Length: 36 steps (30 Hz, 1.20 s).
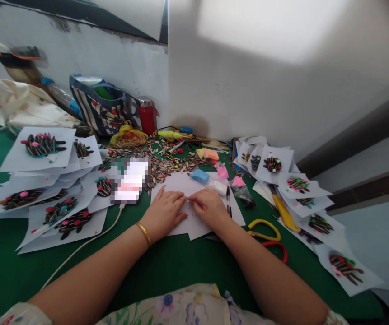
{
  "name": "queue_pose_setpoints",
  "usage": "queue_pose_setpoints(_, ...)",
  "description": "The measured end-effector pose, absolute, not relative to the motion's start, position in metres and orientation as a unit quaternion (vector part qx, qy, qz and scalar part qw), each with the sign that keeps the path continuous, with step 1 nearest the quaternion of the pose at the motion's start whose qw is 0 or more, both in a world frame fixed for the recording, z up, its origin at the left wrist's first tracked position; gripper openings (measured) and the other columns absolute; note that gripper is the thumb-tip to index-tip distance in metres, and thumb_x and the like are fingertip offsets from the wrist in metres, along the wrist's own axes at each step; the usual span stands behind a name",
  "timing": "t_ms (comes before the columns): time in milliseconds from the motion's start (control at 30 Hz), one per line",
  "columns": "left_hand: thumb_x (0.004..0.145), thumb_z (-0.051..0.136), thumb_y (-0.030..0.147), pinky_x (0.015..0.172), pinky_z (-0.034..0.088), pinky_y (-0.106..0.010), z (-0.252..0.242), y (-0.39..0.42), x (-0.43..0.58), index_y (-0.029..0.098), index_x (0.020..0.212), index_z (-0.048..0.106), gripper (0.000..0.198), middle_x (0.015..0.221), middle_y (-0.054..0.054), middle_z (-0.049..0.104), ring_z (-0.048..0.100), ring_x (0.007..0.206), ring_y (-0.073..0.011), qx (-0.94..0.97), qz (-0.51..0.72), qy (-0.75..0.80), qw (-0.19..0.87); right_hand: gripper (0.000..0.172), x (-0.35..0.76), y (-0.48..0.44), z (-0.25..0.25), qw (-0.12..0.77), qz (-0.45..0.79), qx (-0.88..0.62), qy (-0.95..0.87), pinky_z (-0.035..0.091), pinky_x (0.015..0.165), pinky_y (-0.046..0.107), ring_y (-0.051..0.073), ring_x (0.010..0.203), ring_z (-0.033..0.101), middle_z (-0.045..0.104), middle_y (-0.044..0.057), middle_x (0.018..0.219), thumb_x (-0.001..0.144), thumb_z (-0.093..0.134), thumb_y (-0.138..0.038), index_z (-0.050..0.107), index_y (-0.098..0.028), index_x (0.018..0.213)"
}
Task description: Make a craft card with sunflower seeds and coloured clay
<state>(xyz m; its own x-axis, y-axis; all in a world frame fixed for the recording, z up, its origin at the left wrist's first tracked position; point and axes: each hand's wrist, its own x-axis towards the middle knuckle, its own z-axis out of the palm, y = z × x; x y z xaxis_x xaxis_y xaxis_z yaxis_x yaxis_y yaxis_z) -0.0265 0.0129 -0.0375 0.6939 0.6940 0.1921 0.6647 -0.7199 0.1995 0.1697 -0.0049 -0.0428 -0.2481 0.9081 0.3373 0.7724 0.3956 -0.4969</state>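
Note:
My left hand (165,211) rests palm down on white paper (175,181), its fingers stretched out and the thumb apart. Close beside its fingertips, my right hand (211,208) is closed in a pinch over the same sheet. What the pinch holds, if anything, is too small to make out. Faint dark marks show on the paper under the right hand. A black pen (228,201) lies just right of that hand. Beyond both hands sit packets of soft, clay-like material: blue (200,175), white (217,186), pink (222,171) and black (245,197).
Scissor handles, yellow (265,223) and red (284,253), lie by my right forearm, with a yellow cutter (284,212) beyond. Decorated cards pile up left (53,158) and right (291,162). Sunflower seeds (160,164) spread behind a blurred phone (131,180) on a cable. A red flask (147,117) stands behind.

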Motion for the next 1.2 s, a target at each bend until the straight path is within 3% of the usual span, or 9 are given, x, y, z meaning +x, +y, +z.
queue_pose_setpoints(600,0.089,0.056,0.036,0.116,0.027,-0.048,-0.0379,0.0159,-0.0263,0.015,0.127,0.053,0.043,0.132,-0.012,0.057,0.051,0.123,-0.0263,0.918,0.131,0.365,0.076,0.025,0.1714,-0.0031,-0.0430,0.288,0.121,-0.538,-0.783,0.044,0.090,0.034,0.019,0.094,0.064,0.074,0.001,0.097,0.082,0.058,-0.011,0.072,-0.024,0.098)
queue_pose_setpoints(833,0.085,0.061,0.039,0.111,0.036,-0.042,-0.0396,0.0150,-0.0268,0.012,0.137,0.043,0.061,0.148,-0.017,0.040,0.042,0.134,-0.0292,0.899,0.129,0.411,0.081,0.026,0.1749,-0.0014,-0.0449,0.297,0.117,-0.544,-0.776,0.044,0.091,0.036,0.020,0.095,0.064,0.074,0.002,0.098,0.084,0.057,-0.013,0.072,-0.025,0.101)
queue_pose_setpoints(1067,0.086,0.060,0.039,0.114,0.032,-0.044,-0.0426,0.0172,-0.0271,0.012,0.136,0.046,0.059,0.146,-0.017,0.045,0.044,0.133,-0.0285,0.906,0.126,0.395,0.082,0.025,0.1725,-0.0022,-0.0426,0.287,0.131,-0.541,-0.779,0.046,0.089,0.035,0.019,0.095,0.065,0.074,0.002,0.099,0.086,0.055,-0.014,0.072,-0.025,0.102)
queue_pose_setpoints(1200,0.085,0.062,0.040,0.116,0.023,-0.049,-0.0455,0.0200,-0.0274,0.014,0.136,0.047,0.060,0.149,-0.017,0.041,0.036,0.138,-0.0301,0.906,0.127,0.397,0.073,0.027,0.1785,-0.0038,-0.0390,0.314,0.084,-0.555,-0.766,0.045,0.092,0.037,0.021,0.100,0.063,0.072,0.005,0.105,0.088,0.052,-0.015,0.069,-0.022,0.107)
